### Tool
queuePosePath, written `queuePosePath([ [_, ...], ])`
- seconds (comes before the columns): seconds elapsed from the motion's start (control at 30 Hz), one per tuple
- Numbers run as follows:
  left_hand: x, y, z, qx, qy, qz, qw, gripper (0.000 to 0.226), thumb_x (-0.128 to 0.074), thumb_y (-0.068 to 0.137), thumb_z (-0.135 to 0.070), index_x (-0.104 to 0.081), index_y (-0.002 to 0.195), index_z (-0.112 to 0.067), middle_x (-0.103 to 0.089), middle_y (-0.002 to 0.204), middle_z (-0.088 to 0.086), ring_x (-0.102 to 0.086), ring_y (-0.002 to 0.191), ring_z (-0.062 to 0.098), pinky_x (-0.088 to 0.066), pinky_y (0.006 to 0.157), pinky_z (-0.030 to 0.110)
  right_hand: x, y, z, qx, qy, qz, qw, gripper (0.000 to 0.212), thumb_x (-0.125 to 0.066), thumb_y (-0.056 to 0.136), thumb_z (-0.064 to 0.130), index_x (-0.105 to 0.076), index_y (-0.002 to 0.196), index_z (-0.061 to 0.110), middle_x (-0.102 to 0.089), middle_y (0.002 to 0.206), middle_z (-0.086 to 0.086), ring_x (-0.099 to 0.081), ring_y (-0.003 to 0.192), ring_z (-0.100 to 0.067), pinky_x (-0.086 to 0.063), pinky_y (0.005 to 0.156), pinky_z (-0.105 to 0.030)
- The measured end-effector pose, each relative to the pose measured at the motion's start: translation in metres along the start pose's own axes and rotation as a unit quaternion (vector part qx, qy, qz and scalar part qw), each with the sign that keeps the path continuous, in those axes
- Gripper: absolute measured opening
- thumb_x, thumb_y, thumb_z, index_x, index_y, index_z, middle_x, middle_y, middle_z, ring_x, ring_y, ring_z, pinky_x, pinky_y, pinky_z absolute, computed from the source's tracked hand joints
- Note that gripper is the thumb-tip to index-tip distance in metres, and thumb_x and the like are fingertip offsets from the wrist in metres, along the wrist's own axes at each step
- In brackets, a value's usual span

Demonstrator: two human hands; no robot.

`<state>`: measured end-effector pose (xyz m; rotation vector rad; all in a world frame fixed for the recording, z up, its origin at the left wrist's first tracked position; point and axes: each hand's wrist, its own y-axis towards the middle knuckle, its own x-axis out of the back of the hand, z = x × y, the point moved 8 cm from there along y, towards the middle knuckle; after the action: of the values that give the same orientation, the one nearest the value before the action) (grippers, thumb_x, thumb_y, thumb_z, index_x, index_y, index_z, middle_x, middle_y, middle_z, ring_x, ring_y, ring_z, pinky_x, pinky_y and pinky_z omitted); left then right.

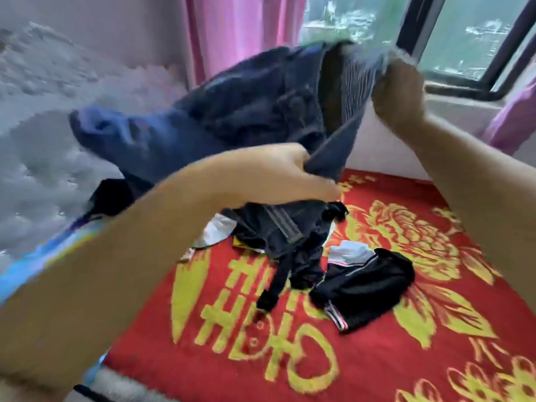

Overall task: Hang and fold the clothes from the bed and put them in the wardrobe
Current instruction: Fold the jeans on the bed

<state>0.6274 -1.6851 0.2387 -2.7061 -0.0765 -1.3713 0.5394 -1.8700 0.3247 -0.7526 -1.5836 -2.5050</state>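
Both hands raised, left low, right high, fingers clenched.

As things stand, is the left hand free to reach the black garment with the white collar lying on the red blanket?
Probably not yet: the left hand grips the dark blue garment, as does the right hand. The black garment lies uncovered below.

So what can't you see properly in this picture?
Head view only:
- Dark blue garment: motion blur, so its type is unclear.
- Left hand: fingertips buried in the cloth.
- Right hand: blurred.
- Clothes pile: tangled, count unclear.
- Wardrobe: outside the frame.
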Motion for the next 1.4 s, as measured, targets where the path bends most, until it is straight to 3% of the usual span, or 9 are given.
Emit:
queuePosePath([
  [0.1, -0.111, 0.029, -0.025, -0.021, -0.014, 0.123, 0.992, 0.039, -0.058, 0.089, -0.046, -0.060, 0.074, -0.010, -0.057, 0.066, 0.001, -0.056, 0.064, 0.018, -0.042, 0.057, 0.027, -0.017, -0.082, -0.075, 0.028, -0.213, 0.196, 0.957, 0.015, -0.052, 0.083, 0.008, -0.067, 0.083, 0.006, -0.065, 0.085, -0.021, -0.063, 0.082, -0.040, -0.046, 0.079, -0.042],
  [0.17, -0.211, 0.046, -0.016, 0.014, -0.023, 0.205, 0.978, 0.041, -0.052, 0.094, -0.040, -0.051, 0.068, -0.009, -0.048, 0.064, 0.004, -0.047, 0.057, 0.016, -0.037, 0.051, 0.026, -0.005, -0.153, -0.154, -0.092, -0.275, 0.318, 0.903, 0.020, -0.055, 0.082, 0.005, -0.071, 0.092, 0.012, -0.067, 0.092, -0.017, -0.063, 0.088, -0.037, -0.047, 0.079, -0.039],
  [0.3, -0.372, 0.045, 0.038, 0.111, -0.075, 0.324, 0.937, 0.025, -0.048, 0.093, -0.028, -0.058, 0.109, -0.011, -0.059, 0.104, 0.010, -0.059, 0.087, 0.022, -0.055, 0.082, 0.036, 0.038, -0.312, -0.250, -0.274, -0.282, 0.518, 0.760, 0.029, -0.045, 0.091, 0.010, -0.066, 0.109, 0.017, -0.066, 0.112, -0.011, -0.061, 0.102, -0.029, -0.048, 0.082, -0.033],
  [0.5, -0.465, 0.026, 0.121, 0.189, -0.027, 0.381, 0.905, 0.036, -0.047, 0.092, -0.029, -0.053, 0.125, -0.016, -0.060, 0.120, 0.007, -0.060, 0.106, 0.027, -0.047, 0.076, 0.027, 0.023, -0.482, -0.287, -0.325, -0.219, 0.708, 0.587, 0.034, -0.042, 0.097, 0.015, -0.060, 0.124, 0.005, -0.063, 0.126, -0.011, -0.058, 0.115, -0.026, -0.042, 0.091, -0.027],
  [0.77, -0.528, 0.074, 0.199, 0.246, -0.072, 0.254, 0.933, 0.040, -0.044, 0.094, -0.017, -0.048, 0.133, -0.010, -0.057, 0.129, 0.011, -0.053, 0.116, 0.027, -0.040, 0.092, 0.028, -0.103, -0.581, -0.291, -0.387, -0.119, 0.656, 0.637, 0.035, -0.047, 0.096, 0.020, -0.054, 0.127, 0.006, -0.058, 0.129, -0.016, -0.053, 0.120, -0.029, -0.039, 0.096, -0.030],
  [0.93, -0.544, 0.134, 0.260, 0.215, -0.049, 0.150, 0.964, 0.042, -0.046, 0.094, -0.015, -0.045, 0.136, -0.009, -0.048, 0.135, 0.016, -0.047, 0.125, 0.029, -0.037, 0.103, 0.036, -0.134, -0.668, -0.302, -0.518, -0.115, 0.575, 0.623, 0.070, -0.056, 0.091, 0.047, -0.029, 0.142, 0.006, -0.042, 0.137, -0.020, -0.044, 0.126, -0.036, -0.039, 0.100, -0.041],
  [1.07, -0.513, 0.217, 0.292, 0.218, -0.075, 0.056, 0.971, 0.050, -0.046, 0.098, -0.032, -0.037, 0.141, -0.007, -0.058, 0.113, 0.012, -0.055, 0.102, 0.028, -0.046, 0.091, 0.039, -0.146, -0.677, -0.296, -0.541, -0.075, 0.526, 0.652, 0.057, -0.060, 0.087, 0.052, -0.043, 0.120, 0.009, -0.059, 0.119, -0.013, -0.057, 0.110, -0.032, -0.044, 0.082, -0.037],
  [1.27, -0.561, 0.279, 0.299, 0.287, 0.052, 0.150, 0.945, 0.096, -0.056, 0.088, -0.042, 0.007, 0.150, -0.005, -0.044, 0.139, 0.026, -0.056, 0.112, 0.043, -0.052, 0.088, 0.051, -0.142, -0.712, -0.267, -0.474, 0.025, 0.600, 0.644, 0.043, -0.063, 0.089, 0.035, -0.051, 0.126, 0.018, -0.064, 0.123, -0.008, -0.058, 0.115, -0.027, -0.044, 0.088, -0.030],
  [1.4, -0.552, 0.278, 0.299, 0.311, 0.040, 0.076, 0.947, 0.050, -0.046, 0.088, -0.018, -0.034, 0.134, -0.002, -0.055, 0.126, 0.026, -0.055, 0.112, 0.042, -0.046, 0.094, 0.044, -0.124, -0.690, -0.274, -0.458, 0.108, 0.563, 0.679, 0.032, -0.061, 0.091, 0.028, -0.059, 0.122, 0.021, -0.065, 0.123, -0.003, -0.057, 0.115, -0.021, -0.042, 0.089, -0.028],
])
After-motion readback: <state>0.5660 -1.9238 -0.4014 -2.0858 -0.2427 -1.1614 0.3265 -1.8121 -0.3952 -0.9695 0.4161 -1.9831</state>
